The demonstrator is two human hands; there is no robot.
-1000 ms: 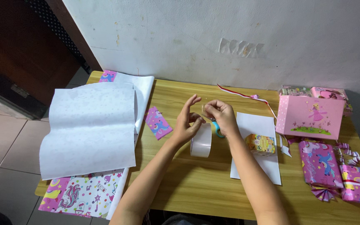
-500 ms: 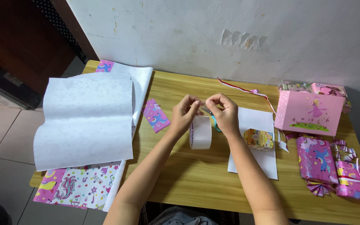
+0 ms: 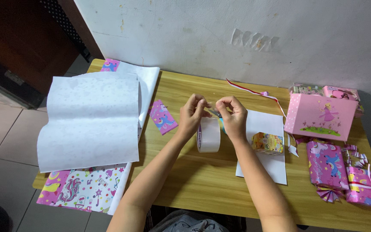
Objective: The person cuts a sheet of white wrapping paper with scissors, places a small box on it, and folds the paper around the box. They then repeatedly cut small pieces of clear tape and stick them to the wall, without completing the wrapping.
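Left hand: pinches white tape roll above wooden table. Right hand: fingers closed narrowly on the tape's end. Small printed box just right, on white sheet.

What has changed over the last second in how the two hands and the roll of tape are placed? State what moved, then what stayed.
The left hand and right hand, first apart with fingers spread above the tape roll, drew together and now pinch the tape end between them, the roll hanging just below. The white paper sheets, small box, pink gift bag and wrapped gifts stayed put.
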